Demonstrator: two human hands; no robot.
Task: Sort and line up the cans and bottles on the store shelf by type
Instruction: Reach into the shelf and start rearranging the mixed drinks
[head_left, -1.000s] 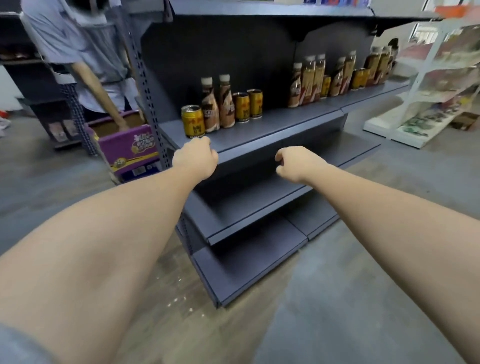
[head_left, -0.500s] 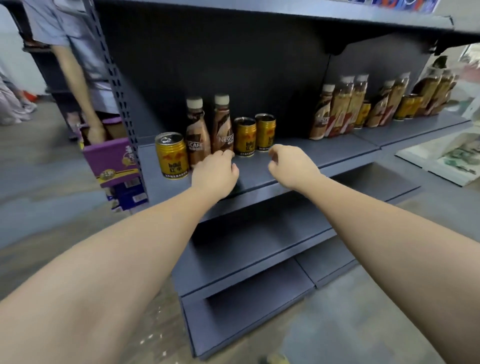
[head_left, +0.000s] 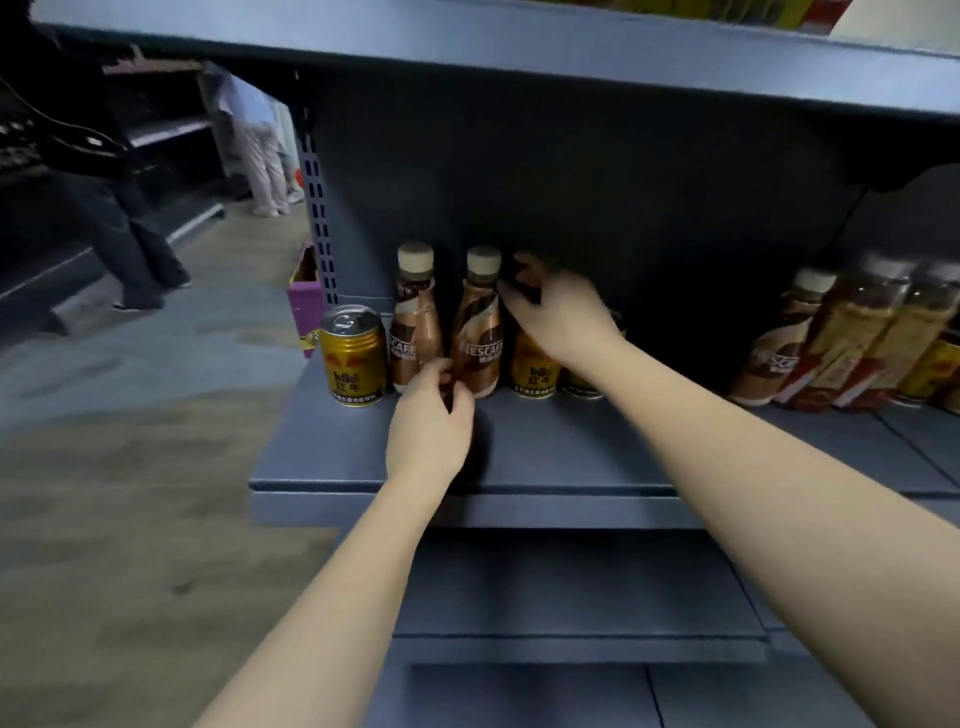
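Observation:
On the grey shelf (head_left: 571, 452) stand a gold can (head_left: 352, 358), two brown coffee bottles with beige caps, a left one (head_left: 415, 332) and a right one (head_left: 480, 338), then two more gold cans (head_left: 532, 371). My left hand (head_left: 431, 421) is at the foot of the right bottle, thumb and fingers closed on its base. My right hand (head_left: 556, 317) hovers over the tops of the two cans, its fingertips touching the right bottle's neck. Blur hides whether it grips anything. A second group of bottles and cans (head_left: 841, 343) stands further right.
The shelf above (head_left: 519, 47) overhangs low over the bottles. Lower shelves (head_left: 571, 587) jut out beneath my arms. A purple carton (head_left: 301, 306) sits on the floor past the upright. Two people (head_left: 130, 223) stand in the aisle at the left.
I have moved closer to the shelf. Both hands reached forward from its front edge. The left is now at the right bottle's base, and the right is over the two cans.

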